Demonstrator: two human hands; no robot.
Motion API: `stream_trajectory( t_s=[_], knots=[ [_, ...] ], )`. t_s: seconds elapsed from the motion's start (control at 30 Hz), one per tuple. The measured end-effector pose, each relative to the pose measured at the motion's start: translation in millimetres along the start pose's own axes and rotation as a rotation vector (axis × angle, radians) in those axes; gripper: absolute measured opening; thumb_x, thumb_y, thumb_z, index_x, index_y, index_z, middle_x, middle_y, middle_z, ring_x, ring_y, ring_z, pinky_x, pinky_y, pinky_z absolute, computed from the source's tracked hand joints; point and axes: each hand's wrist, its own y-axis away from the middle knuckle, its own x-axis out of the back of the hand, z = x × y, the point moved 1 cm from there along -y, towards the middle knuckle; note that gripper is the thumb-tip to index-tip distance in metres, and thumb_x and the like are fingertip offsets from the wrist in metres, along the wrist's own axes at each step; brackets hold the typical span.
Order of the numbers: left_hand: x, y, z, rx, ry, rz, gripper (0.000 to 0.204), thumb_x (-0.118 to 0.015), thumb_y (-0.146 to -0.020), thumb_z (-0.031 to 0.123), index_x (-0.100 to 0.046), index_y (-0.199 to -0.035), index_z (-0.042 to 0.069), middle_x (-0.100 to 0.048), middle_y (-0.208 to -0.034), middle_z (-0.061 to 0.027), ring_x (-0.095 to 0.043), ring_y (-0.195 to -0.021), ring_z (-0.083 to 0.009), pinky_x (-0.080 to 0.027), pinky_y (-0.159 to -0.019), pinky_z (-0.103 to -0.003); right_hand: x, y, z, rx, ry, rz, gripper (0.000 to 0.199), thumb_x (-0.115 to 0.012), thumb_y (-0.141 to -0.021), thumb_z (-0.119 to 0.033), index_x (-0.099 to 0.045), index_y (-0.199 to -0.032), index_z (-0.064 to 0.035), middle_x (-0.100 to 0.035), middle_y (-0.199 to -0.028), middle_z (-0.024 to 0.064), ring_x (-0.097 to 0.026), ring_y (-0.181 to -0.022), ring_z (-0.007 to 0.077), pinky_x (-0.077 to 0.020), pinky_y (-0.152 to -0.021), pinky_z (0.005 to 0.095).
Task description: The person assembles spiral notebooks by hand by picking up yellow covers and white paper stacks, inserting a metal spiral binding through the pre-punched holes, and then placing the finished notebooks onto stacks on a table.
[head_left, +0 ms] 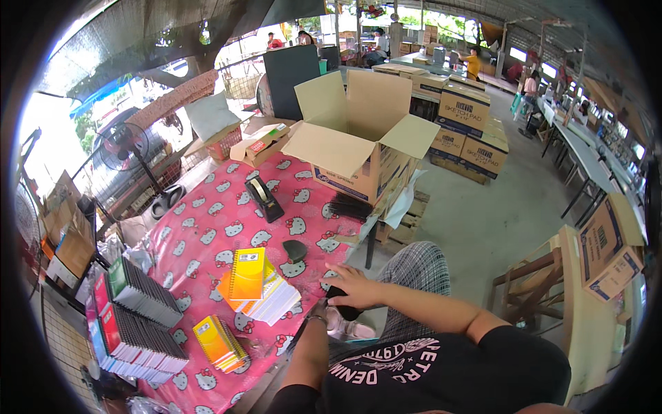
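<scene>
pink cartoon-cat tablecloth covers the work table under an open-sided shed roof. nearest, at six o'clock, the right hand curls down over a small black object at the table's near edge, fingers bent around it; the left hand is mostly hidden below the edge, so i cannot tell its grip. at nine o'clock from the hands lie yellow and orange spiral notebooks, with stacked notebooks further left, seemingly still unpacked. toward twelve o'clock sit a black tape dispenser and an open cardboard box, flaps up, its inside unseen. open cloth lies between notebooks and box; the right edge drops to bare concrete floor.
</scene>
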Motion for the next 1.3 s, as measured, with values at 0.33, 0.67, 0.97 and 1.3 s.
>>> stream_trajectory(
  t_s=[0.33, 0.67, 0.97, 1.3],
  knots=[
    [11.1, -11.4, 2.4, 0.081, 0.162, 0.009, 0.016, -0.057, -0.091, 0.019, -0.064, -0.097, 0.005, -0.064, -0.086, -0.0111, -0.057, -0.075, -0.0253, -0.045, -0.068, -0.035, -33.0, 56.0, -16.7, 0.067, -0.181, -0.03, 0.057, -0.064, -0.091, -0.04, -0.048, -0.14, -0.0165, -0.03, -0.152, 0.0201, -0.028, -0.141, 0.0394, -0.0237, -0.114, 0.0517],
    [16.4, -17.0, -12.4, 0.184, 0.551, -0.014, 0.014, -0.055, -0.092, 0.016, -0.062, -0.089, 0.005, -0.06, -0.078, -0.0075, -0.052, -0.064, -0.0202, -0.041, -0.059, -0.032, -25.6, 53.2, -11.5, 0.094, -0.176, -0.008, 0.049, -0.065, -0.09, -0.038, -0.055, -0.133, -0.0157, -0.04, -0.147, 0.0184, -0.038, -0.134, 0.0376, -0.0305, -0.11, 0.0495],
    [-36.3, 128.7, -16.1, 0.362, 1.412, 0.01, 0.017, -0.053, -0.093, 0.013, -0.061, -0.081, 0.005, -0.056, -0.071, -0.0044, -0.048, -0.053, -0.0157, -0.038, -0.051, -0.03, -36.1, 37.6, 5.8, 0.301, 0.059, -0.16, 0.076, -0.074, -0.08, -0.038, -0.041, -0.144, -0.0145, -0.035, -0.15, 0.0195, -0.034, -0.137, 0.0421, -0.0302, -0.111, 0.0549],
    [93.2, 347.0, 43.3, -0.118, 1.232, 0.229, 0.024, -0.052, -0.1, 0.019, -0.057, -0.08, 0.006, -0.05, -0.064, 0.0016, -0.045, -0.055, -0.0086, -0.036, -0.052, -0.024, -1.0, 2.2, -89.6, 0.772, 0.253, -0.327, 0.087, -0.078, -0.07, -0.031, -0.038, -0.146, -0.0138, -0.044, -0.141, 0.0144, -0.044, -0.129, 0.0361, -0.0355, -0.106, 0.0529]
  ],
)
